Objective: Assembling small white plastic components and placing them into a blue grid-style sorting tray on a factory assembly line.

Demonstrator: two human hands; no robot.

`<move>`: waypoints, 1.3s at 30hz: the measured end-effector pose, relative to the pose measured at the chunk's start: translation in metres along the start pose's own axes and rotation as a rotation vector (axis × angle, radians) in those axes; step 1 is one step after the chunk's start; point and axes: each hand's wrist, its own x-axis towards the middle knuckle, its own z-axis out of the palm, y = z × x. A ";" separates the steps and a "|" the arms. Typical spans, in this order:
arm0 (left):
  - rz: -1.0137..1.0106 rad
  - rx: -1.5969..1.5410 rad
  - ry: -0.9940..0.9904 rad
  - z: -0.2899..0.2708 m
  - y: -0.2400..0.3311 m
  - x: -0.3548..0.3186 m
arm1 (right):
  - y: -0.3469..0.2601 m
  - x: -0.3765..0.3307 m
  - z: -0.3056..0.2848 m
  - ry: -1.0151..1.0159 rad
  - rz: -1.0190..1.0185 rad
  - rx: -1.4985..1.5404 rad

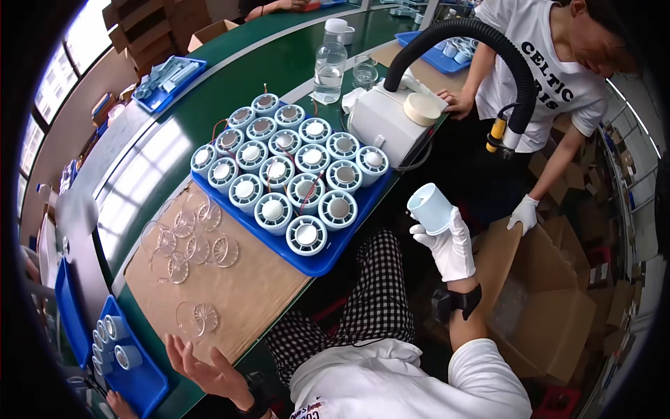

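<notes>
My right hand point(450, 244), in a white glove, grips a light blue cup-shaped plastic housing point(438, 213) in the air to the right of the table, its open end tilted up and left. My bare left hand point(209, 370) is empty, fingers apart, over the near edge of the cardboard sheet point(258, 286). Just beyond its fingers lies a clear plastic ringed part point(204, 318). Several more clear ringed parts point(197, 248) are scattered farther up the sheet. A blue tray point(314, 264) beside them holds rows of light blue round housings point(306, 235) with spoked tops and some red wires.
A grey machine point(391, 126) with a black flexible hose point(481, 29) stands beyond the tray, near a water bottle point(329, 66). At right, a co-worker's gloved hand point(523, 213) touches an open cardboard box point(544, 328). Another blue tray point(150, 384) with housings sits at lower left.
</notes>
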 end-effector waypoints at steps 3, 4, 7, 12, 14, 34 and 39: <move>-0.219 -0.703 -0.243 0.027 0.039 -0.007 | -0.005 0.009 -0.031 0.078 0.049 0.214; -0.300 -0.887 -0.384 0.039 0.057 -0.006 | -0.007 0.008 -0.041 0.080 0.036 0.240; -0.215 -1.104 -0.869 0.085 0.099 -0.002 | -0.011 0.025 -0.057 0.056 -0.013 0.320; -0.238 -1.370 -1.285 0.172 0.170 -0.016 | -0.023 0.036 -0.069 0.085 -0.028 0.371; -0.287 -1.369 -1.328 0.192 0.191 -0.023 | -0.027 0.042 -0.072 0.106 -0.013 0.471; -0.382 -1.133 -1.222 0.275 0.259 -0.025 | -0.001 0.038 -0.115 0.233 -0.112 0.075; -0.526 -1.039 -1.543 0.288 0.257 -0.002 | -0.007 0.031 -0.097 0.231 -0.427 -0.720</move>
